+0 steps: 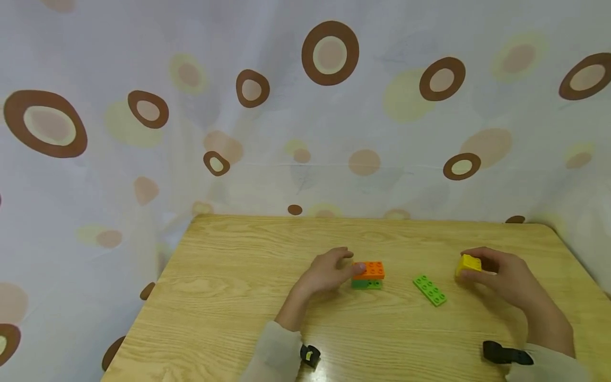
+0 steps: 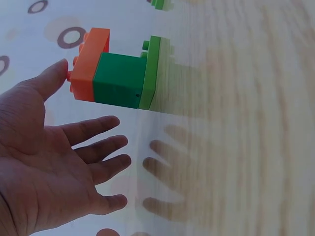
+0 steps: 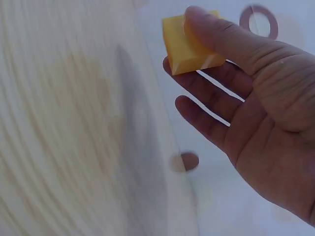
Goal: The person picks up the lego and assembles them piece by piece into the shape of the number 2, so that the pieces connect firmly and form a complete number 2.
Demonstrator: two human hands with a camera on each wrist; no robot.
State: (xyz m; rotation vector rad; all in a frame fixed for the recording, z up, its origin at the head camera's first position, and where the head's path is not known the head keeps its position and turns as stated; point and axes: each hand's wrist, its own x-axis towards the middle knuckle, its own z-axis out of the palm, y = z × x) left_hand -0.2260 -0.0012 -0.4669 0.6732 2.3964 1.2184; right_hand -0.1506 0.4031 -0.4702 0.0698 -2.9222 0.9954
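Observation:
A small stack stands on the table: an orange brick on top, a dark green brick under it, and a light green plate at the bottom. My left hand is at the stack's left side, its thumb tip touching the studs of the orange brick. The other fingers are spread and hold nothing. On the right, my right hand pinches a yellow brick between thumb and fingers, held above the tabletop. Between the hands, a second light green plate lies flat, studs up.
The wooden table reaches back to a pale curtain with brown ring patterns, which also hangs along the sides. Black straps sit on both wrists, the left strap near the tabletop.

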